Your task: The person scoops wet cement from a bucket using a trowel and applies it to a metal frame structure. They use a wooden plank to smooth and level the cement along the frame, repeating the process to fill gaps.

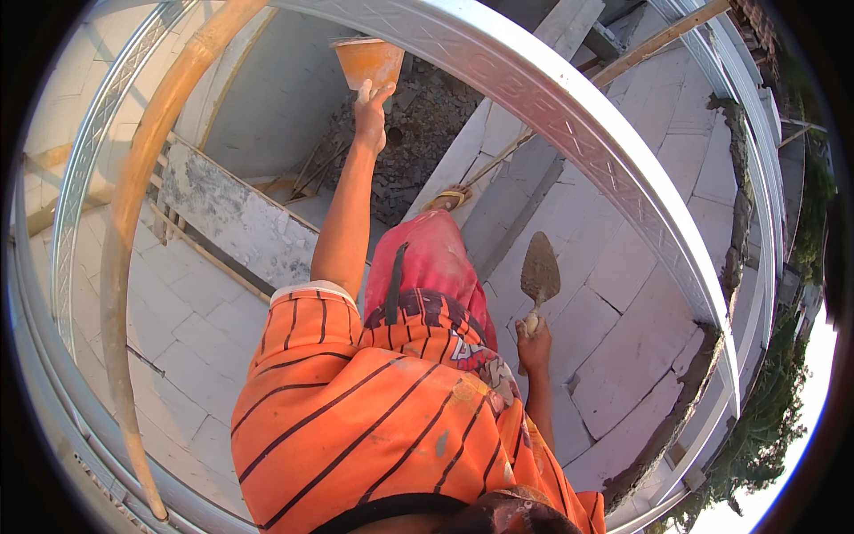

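Trowel [540, 270] and orange bucket [371, 65] — hands [370, 117] [535, 347] touching both.

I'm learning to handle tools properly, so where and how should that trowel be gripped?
Probably by its handle, coming from the person's side, with the hand closed around it. The trowel points its broad, dirty-looking blade away from the body, leaving the narrow handle toward the person. The right hand holds it at that end.

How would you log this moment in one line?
Left hand: touching orange bucket's base | Right hand: gripping trowel handle | Surroundings: pale blocks, metal beam
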Tool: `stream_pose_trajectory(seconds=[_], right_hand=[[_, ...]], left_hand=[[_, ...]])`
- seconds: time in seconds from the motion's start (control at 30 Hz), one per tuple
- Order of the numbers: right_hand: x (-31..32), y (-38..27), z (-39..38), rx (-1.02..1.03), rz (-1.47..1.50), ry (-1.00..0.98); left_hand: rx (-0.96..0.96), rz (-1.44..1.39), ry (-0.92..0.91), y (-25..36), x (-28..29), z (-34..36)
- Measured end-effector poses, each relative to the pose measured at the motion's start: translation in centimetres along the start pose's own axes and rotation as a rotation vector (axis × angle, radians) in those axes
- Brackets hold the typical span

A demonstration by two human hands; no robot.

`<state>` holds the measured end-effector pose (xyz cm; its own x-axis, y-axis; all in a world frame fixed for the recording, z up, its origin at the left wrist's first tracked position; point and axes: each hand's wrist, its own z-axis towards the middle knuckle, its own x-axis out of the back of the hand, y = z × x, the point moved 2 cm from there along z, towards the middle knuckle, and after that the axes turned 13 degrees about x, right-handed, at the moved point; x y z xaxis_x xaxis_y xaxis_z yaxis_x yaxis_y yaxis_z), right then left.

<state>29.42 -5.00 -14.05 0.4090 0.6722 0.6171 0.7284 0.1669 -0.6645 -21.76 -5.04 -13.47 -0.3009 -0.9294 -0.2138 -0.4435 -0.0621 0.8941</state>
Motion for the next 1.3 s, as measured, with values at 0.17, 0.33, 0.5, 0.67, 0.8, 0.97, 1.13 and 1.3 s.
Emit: stream_pose_trajectory(seconds=[0.17, 0.33, 0.5, 0.67, 0.8, 0.97, 1.13, 1.3], right_hand=[[-2.6, 5.1, 1.7, -0.132, 0.184, -0.07], [-2.5, 5.6, 3.2, -0.382, 0.503, -0.124], [-1.0, 8.2, 4.8, -0.24, 0.276, -0.315], [0.4, 11.7, 12.9, -0.272, 0.472, -0.349], [-1.0, 10.9, 19.9, -0.294, 0.579, -0.286], [-1.9, 10.7, 25.3, -0.174, 0.641, -0.335], [1.6, 1.8, 24.4, -0.022, 0.522, -0.483], [0.9, 5.7, 23.0, -0.096, 0.483, -0.415]], left_hand=[[0.193, 0.059, -0.257, 2.5, 0.3, -1.3], [0.155, 0.146, -0.28, 4.7, -2.4, -5.4], [0.09, -0.049, -0.352, 8.8, -5.7, -6.8], [0.045, -0.485, -0.429, 11.9, -8.8, -6.4], [0.028, -0.623, -0.602, 12.3, -11.0, -6.3], [0.052, -0.778, -0.448, 14.3, -11.2, -10.2], [0.046, -0.606, -0.46, 13.5, -10.7, -9.0], [0.012, -0.514, -0.524, 14.0, -10.0, -9.6]])
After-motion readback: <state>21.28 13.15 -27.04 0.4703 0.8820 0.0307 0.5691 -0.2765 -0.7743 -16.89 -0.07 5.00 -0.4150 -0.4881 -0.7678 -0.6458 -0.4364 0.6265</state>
